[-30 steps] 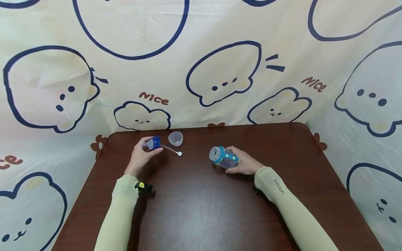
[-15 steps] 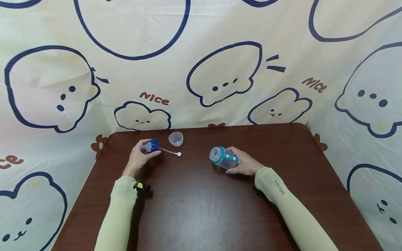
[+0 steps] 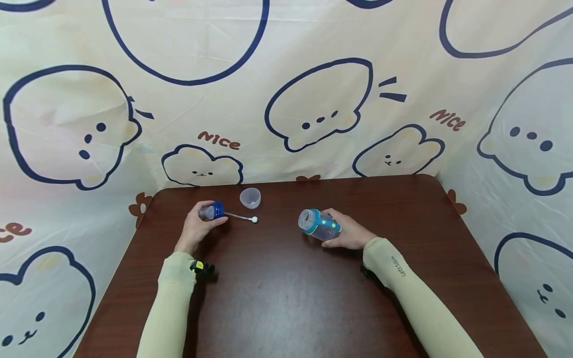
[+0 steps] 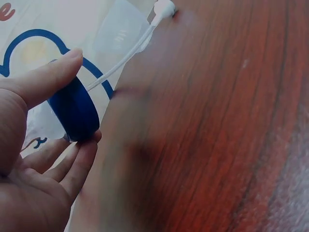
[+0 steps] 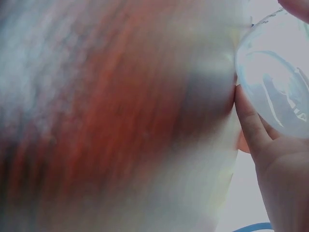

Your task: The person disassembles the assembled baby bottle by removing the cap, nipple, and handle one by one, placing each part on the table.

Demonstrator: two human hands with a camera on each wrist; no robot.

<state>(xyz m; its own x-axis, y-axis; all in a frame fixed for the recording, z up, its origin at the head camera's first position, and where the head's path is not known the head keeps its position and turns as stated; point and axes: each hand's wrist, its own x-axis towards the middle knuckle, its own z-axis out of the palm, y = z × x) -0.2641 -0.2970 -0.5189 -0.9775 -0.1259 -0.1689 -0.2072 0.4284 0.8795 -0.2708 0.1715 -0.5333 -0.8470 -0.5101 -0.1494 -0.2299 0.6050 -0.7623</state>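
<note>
Between thumb and fingers my left hand (image 3: 195, 227) pinches a baby bottle's blue screw ring (image 3: 218, 210), also plain in the left wrist view as a blue ring (image 4: 77, 111). Its clear nipple (image 3: 207, 213) points left. A thin straw (image 3: 237, 216) with a white weighted end (image 3: 254, 219) extends to the right from the ring. My right hand (image 3: 351, 231) grips the clear baby bottle (image 3: 329, 230), which has a blue dotted sleeve. The bottle is tilted, its uncovered mouth (image 3: 307, 219) facing left. In the right wrist view the bottle's rounded clear base (image 5: 275, 72) shows against the fingers.
A clear dome cap (image 3: 250, 198) sits near the back edge of the dark brown table (image 3: 277, 288), just right of the left hand. Behind the table hangs a cream cloth (image 3: 304, 164) with cartoon outlines.
My left hand has shifted slightly left and down with the ring, nipple and straw, tipping a little. The right hand and the bottle stay where they were.
</note>
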